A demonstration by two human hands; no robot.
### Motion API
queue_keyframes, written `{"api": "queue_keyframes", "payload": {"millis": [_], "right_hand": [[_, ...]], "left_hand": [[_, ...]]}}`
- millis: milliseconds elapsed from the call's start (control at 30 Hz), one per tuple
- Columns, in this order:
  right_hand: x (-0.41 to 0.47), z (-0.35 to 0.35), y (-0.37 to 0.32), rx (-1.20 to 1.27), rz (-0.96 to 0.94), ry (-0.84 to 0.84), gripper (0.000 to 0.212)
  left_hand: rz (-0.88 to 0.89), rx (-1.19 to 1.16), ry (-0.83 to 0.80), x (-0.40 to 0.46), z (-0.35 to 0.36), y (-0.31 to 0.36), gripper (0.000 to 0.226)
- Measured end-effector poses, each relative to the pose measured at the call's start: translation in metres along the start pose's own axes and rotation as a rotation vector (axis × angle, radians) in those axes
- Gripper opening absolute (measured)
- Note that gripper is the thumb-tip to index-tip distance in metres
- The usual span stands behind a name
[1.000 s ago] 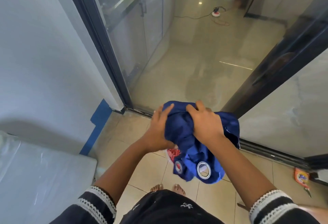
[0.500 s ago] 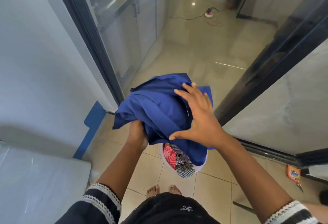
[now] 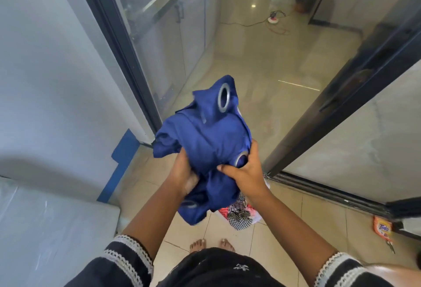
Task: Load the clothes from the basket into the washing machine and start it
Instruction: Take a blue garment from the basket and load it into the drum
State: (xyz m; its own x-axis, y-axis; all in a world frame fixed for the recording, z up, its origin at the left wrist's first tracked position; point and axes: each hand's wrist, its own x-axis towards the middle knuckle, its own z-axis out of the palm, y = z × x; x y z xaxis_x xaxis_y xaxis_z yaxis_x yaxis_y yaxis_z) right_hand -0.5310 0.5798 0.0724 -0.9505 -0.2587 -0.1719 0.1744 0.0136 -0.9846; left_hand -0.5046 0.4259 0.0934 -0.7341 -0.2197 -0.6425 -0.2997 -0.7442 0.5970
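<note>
Above beige tiled floor [image 3: 284,214] by glass door [image 3: 341,138], both hands' fingers [image 3: 230,169] clutching bunched blue curtain [image 3: 200,141]

Tiled floor [image 3: 145,191] under basket [image 3: 256,218], detergent packet [image 3: 383,229]

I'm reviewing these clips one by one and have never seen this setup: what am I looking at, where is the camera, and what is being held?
There is no robot here. A camera worn on a person's head looks down at their own arms. The left hand and right hand both grip a bunched blue cloth with metal ring eyelets, fingers curled into it. Below it on the tiled floor sits a white basket of mixed clothes. An orange detergent packet lies by the glass sliding door.
</note>
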Motion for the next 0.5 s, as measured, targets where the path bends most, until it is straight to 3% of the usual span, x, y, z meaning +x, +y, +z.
{"api": "queue_keyframes", "payload": {"millis": [33,100,133,200,233,300,400,500], "right_hand": [[0.002,-0.003,0.0,-0.056,0.015,0.062,0.073],[0.008,-0.012,-0.006,-0.32,-0.004,0.131,0.071],[0.011,-0.017,-0.009,-0.485,-0.033,0.131,0.074],[0.017,-0.029,-0.014,-0.834,-0.08,0.061,0.087],[0.02,-0.033,-0.016,-1.02,-0.118,0.014,0.092],[0.022,-0.032,-0.018,-1.319,-0.254,-0.081,0.09],[0.019,-0.014,-0.021,-1.433,-0.494,-0.218,0.088],[0.013,-0.001,-0.026,-1.25,-0.578,-0.29,0.08]], "left_hand": [[0.032,0.112,-0.064,0.002,-0.003,0.002,0.034],[0.169,0.518,0.006,0.009,-0.019,0.005,0.031],[0.228,0.677,0.085,0.012,-0.03,0.009,0.047],[0.37,0.979,0.147,0.015,-0.051,0.011,0.109],[0.45,1.144,0.074,0.016,-0.057,0.01,0.131],[0.579,1.44,-0.146,0.021,-0.059,0.002,0.149],[0.713,1.54,-0.352,0.032,-0.045,-0.021,0.144],[0.726,1.259,-0.288,0.039,-0.039,-0.029,0.111]]}}
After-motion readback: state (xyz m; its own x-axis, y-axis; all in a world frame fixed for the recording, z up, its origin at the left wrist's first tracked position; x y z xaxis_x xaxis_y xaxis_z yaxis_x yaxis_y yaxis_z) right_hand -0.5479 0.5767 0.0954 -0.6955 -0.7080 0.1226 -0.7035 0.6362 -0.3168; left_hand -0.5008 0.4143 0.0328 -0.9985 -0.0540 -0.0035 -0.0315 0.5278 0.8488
